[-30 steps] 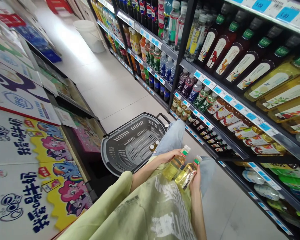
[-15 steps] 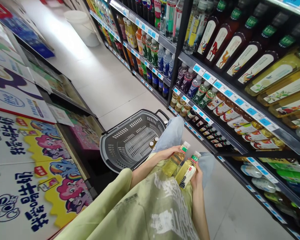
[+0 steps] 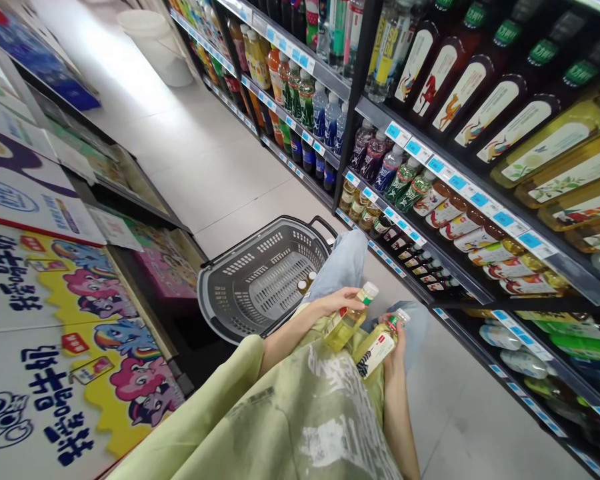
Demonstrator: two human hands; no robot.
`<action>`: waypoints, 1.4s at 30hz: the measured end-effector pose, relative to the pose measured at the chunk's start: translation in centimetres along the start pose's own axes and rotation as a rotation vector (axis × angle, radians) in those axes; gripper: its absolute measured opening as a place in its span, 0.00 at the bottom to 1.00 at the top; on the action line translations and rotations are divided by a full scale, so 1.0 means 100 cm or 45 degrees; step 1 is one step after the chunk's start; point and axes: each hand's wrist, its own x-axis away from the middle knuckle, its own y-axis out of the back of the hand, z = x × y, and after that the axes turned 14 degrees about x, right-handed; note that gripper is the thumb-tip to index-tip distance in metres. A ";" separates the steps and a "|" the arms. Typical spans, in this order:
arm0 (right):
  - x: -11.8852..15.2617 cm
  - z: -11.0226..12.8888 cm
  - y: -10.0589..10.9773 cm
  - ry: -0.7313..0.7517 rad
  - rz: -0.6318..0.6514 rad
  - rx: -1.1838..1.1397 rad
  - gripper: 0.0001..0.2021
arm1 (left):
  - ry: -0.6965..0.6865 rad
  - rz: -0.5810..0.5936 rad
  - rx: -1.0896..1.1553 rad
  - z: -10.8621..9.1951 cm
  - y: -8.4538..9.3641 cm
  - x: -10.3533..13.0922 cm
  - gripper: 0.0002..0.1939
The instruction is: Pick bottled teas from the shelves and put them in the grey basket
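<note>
L hand (image 3: pixel 344 300): twd 2 o'clock, fingers round L btl (image 3: pixel 343 329)
R hand (image 3: pixel 398 343): twd 12, fingers round R btl (image 3: pixel 376 352)
Basket (image 3: pixel 214 293): pt hidden, knee (image 3: pixel 349 252)

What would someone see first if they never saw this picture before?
Probably the pink and blue cartoon ponies on the milk cartons at the lower left. Next, near the middle, a bottle of yellow drink in the left hand and a second bottle in the right hand. Then the gray shopping basket on the floor, left of center.
</note>
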 end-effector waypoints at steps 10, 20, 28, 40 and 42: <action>0.005 0.012 -0.016 -0.044 0.125 0.023 0.23 | -0.239 -0.322 -0.944 0.003 -0.012 -0.013 0.22; 0.010 0.019 -0.019 -0.144 0.207 0.074 0.23 | -0.270 -0.587 -1.203 -0.001 -0.004 -0.020 0.34; 0.011 0.020 -0.021 -0.173 0.162 0.047 0.22 | -0.240 -0.371 -0.805 -0.025 0.004 -0.001 0.11; 0.008 0.020 -0.019 -0.161 0.201 0.086 0.21 | -0.299 -0.172 0.395 -0.029 0.037 0.026 0.28; 0.008 0.019 -0.018 -0.159 0.195 0.090 0.20 | -0.342 -0.124 0.467 -0.033 0.049 0.032 0.26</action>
